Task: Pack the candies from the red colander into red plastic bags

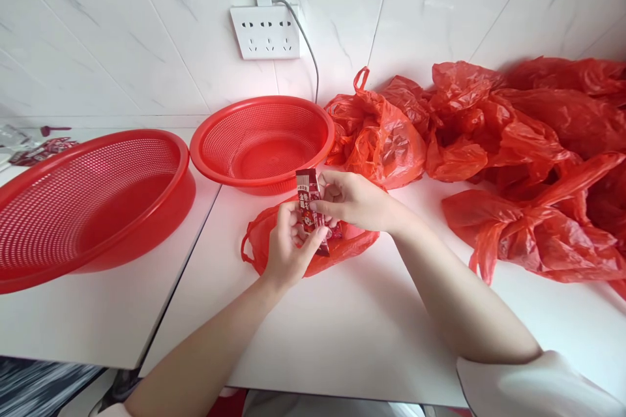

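Both hands are on it now! The left hand (287, 244) has its thumb across the lower end of the slim dark red packets (307, 212), fingers curled behind: a firm pinch from below. And the right hand (359, 201) comes in from the far side, thumb laid on the printed face near the middle, fingers bent in, pinching too. It looks like more than one packet in there, overlapping, though the fingers hide the exact count.

Good form here, I'd say, is to let the left thumb do the steadying and the right thumb the fine work, pressing lightly so the slick wrappers don't skid apart. Lining up the edges against the left palm would help. And low is right: just beneath both hands lies the open red bag (359, 246), with another glossy red piece (336, 230) peeking out by the left thumb, so anything that slips has a soft landing.

Watch the elbows! Beyond the left hand sits a red basket (274, 155), its rim near the packets' top end; out past the right hand, knotted bags (386, 143) crowd in. Small wrist movements suit this spot best.
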{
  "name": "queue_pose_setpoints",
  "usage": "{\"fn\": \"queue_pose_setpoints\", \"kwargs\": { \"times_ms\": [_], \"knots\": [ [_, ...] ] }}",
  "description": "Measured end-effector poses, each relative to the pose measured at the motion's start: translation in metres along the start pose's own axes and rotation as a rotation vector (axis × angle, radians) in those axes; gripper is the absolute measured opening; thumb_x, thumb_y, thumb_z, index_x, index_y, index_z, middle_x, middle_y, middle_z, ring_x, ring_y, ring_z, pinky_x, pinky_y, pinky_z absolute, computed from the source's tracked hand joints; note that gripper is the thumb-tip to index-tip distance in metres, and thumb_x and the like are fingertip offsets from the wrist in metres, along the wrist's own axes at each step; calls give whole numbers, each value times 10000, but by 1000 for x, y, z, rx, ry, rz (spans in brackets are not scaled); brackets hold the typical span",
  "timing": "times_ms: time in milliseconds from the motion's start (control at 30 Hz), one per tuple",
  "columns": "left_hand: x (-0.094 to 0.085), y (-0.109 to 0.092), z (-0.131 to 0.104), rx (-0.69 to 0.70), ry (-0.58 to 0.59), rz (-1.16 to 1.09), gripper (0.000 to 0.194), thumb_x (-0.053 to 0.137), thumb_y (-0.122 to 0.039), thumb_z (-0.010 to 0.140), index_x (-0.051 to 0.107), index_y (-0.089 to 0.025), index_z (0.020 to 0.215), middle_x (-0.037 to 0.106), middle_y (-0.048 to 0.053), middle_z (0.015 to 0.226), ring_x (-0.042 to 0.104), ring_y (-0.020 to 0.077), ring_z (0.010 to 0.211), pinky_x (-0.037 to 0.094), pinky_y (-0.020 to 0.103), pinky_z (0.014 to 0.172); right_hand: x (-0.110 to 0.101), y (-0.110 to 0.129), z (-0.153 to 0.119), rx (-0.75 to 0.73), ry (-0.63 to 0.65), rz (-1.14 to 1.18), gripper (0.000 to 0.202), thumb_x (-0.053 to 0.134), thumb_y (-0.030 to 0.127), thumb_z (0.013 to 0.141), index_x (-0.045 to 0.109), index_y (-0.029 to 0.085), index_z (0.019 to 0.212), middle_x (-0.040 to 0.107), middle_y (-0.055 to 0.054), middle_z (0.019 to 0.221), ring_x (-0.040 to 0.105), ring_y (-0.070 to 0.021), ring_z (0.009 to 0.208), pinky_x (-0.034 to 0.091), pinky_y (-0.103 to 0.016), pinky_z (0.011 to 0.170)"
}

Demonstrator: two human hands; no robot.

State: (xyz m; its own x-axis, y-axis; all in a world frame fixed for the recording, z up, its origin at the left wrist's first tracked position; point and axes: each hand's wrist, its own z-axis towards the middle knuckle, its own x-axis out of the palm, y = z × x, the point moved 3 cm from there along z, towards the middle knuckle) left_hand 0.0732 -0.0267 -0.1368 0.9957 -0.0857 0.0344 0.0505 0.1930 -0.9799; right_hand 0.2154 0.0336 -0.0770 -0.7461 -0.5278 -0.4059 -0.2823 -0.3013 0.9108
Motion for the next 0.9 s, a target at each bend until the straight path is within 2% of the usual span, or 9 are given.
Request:
{"fn": "queue_pose_setpoints", "kwargs": {
  "times_ms": [133, 233, 333, 433, 533, 600, 733, 900],
  "knots": [
    [-3, -6, 0, 27, -56, 104, 177, 543, -366, 921, 562, -236, 1040, 688, 61, 991, 664, 216, 874, 519, 318, 734, 4, 9, -2, -20, 69, -40, 159, 583, 277, 869, 625, 217, 1010, 704, 5, 793, 665, -163, 646, 517, -287, 591],
    [-5, -6, 0, 35, -77, 160, 239, 462, -385, 957, 602, -246, 1092, 692, 66, 987, 656, 229, 883, 509, 322, 729, 4, 12, -2, -45, 85, -42, 166, 556, 270, 888, 636, 212, 1022, 710, 3, 814, 668, -166, 684, 526, -296, 629],
    [-7, -1, 0, -9, -80, 113, 300, 418, -422, 966, 613, -245, 1110, 691, 76, 979, 663, 232, 846, 518, 319, 665, 6, 11, -1, -39, 117, 6, 113, 531, 267, 905, 625, 216, 940, 704, 4, 775, 666, -170, 678, 530, -303, 633],
    [-7, 5, 0, -65, -51, 26, 321, 397, -448, 967, 606, -229, 1075, 684, 71, 930, 664, 193, 701, 519, 298, 554, 7, 9, -1, -28, 139, 52, 106, 518, 272, 913, 595, 220, 861, 685, 7, 734, 655, -169, 647, 532, -308, 627],
    [-5, 5, 0, -102, -16, -39, 328, 396, -465, 963, 585, -203, 1026, 669, 45, 847, 599, 134, 499, 493, 281, 440, 7, 8, -1, -32, 151, 66, 99, 517, 269, 913, 598, 217, 892, 690, -1, 786, 653, -168, 676, 533, -308, 642],
    [-5, 4, -1, -103, 1, -61, 327, 394, -466, 965, 568, -191, 1002, 654, 26, 793, 571, 118, 437, 482, 275, 404, 6, 8, -1, -38, 150, 56, 101, 519, 268, 911, 602, 212, 904, 689, -4, 804, 649, -167, 695, 529, -304, 648],
    [-4, 3, -1, -101, 3, -89, 322, 404, -473, 961, 554, -190, 981, 624, -1, 702, 577, 125, 411, 467, 263, 377, 6, 7, 0, -43, 150, 58, 120, 517, 284, 914, 610, 211, 933, 676, 2, 779, 639, -164, 697, 522, -296, 649],
    [-5, 5, -1, -103, -8, -72, 331, 414, -499, 953, 562, -210, 1014, 637, 1, 701, 567, 129, 405, 455, 269, 375, 5, 5, 0, -60, 153, 63, 131, 526, 291, 911, 621, 219, 965, 687, -1, 817, 644, -168, 720, 528, -304, 661]
  ]
}}
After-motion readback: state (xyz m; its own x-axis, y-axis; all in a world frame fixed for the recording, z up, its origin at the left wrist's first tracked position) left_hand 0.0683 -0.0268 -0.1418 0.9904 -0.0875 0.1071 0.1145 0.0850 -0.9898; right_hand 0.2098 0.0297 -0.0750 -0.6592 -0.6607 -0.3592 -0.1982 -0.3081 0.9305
